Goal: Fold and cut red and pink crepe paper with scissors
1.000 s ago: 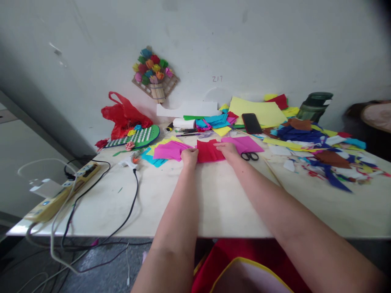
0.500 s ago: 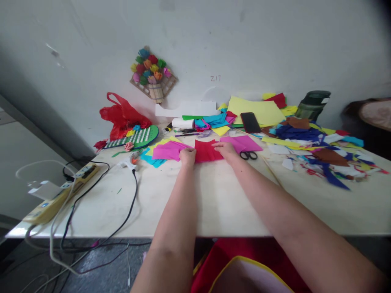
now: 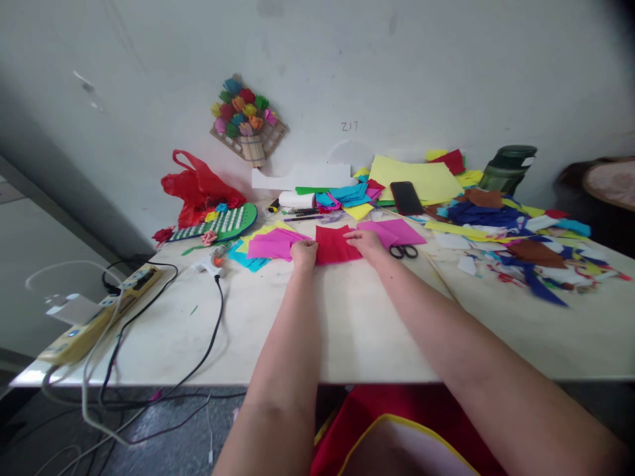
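Observation:
A red paper piece lies between my two hands on the white table. My left hand pinches its left edge, next to pink paper that overlaps yellow and blue sheets. My right hand has its fingers on the upper right part of the red paper, thumb side hidden. More pink paper lies just behind and right of that hand. Black-handled scissors rest beside it, their blades out of sight.
A phone, a dark green bottle and colourful scraps are at the right. A glue gun, its cable, a power strip and a red bag are at the left. A thin stick lies near my right forearm.

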